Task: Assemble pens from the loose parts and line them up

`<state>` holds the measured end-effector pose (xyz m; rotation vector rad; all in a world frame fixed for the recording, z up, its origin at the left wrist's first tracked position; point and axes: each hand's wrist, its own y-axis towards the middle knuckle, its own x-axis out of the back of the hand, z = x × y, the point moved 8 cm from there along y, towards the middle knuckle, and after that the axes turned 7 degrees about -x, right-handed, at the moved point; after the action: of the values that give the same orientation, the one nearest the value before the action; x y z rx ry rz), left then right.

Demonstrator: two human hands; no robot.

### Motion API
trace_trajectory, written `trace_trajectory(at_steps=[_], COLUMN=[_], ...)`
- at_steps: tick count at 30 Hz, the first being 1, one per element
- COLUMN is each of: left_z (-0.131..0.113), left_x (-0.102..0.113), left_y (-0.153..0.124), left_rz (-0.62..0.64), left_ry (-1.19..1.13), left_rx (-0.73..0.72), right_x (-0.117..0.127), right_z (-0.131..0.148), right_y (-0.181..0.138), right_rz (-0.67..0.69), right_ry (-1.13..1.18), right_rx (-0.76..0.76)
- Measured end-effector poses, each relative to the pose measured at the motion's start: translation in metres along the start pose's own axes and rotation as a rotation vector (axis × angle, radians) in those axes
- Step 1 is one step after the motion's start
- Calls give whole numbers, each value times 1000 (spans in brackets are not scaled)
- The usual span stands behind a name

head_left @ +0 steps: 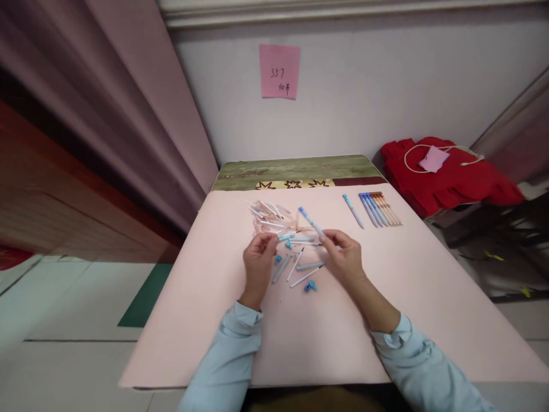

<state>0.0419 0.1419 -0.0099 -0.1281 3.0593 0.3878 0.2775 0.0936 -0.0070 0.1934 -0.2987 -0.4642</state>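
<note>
My right hand (pixel 344 254) is closed on the lower end of a blue-and-white pen barrel (pixel 309 218), which tilts up and away to the left. Over the left side of the parts, my left hand (pixel 259 257) has thumb and fingers pinched together; what they hold, if anything, is too small to make out. Between and below the hands lie white pen refills (pixel 295 264), pale blue barrel pieces (pixel 282 269) and small blue caps (pixel 310 285). Behind my left hand is a heap of clear and pinkish parts mixed with white refills (pixel 268 213).
Toward the back right, a row of blue and brown pens (pixel 377 209) lies side by side, with a single blue pen (pixel 353 210) to its left. The pink-covered table (pixel 206 320) meets a wall bearing a pink note (pixel 279 71). Red cloth (pixel 446 177) sits beyond the right edge.
</note>
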Motion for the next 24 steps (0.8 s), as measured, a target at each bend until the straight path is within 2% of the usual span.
trace_trajectory(at_steps=[2,3,7,8,10,14,18,20,22,24], left_z=[-9,-14,-24,-24,-23,-15,-12,-23,-40,-47], left_x=[1,-6,-51,-57,-63,-63,-59,-52,-42,-32], left_y=[2,-1,-40,-51,-67,-82,-81,-64,-35,-1], left_rz=[57,160,727,798,849,811,751,632,431,245], left_ry=[66,110,399,493,646,756,699,619,503,309], left_rx=[-55,-78,-133,-143,-155,-149,-176,-226,-266,-201], right_x=[10,13,13,11,9,5,1,-1,-4,-6], right_z=[-18,-26,-45,-46,-47,-43,-44,-46,-47,-46], right_y=[7,10,14,14,13,11,11,11,11,11], right_rz=[-75,-100,-131,-131,-119,-78,-62,-66,-68,-68], right_ry=[142,203,353,362,364,362,409,440,483,529], right_rx=[-98,-135,-233,-248,-265,-263,-265,-283,-311,-329])
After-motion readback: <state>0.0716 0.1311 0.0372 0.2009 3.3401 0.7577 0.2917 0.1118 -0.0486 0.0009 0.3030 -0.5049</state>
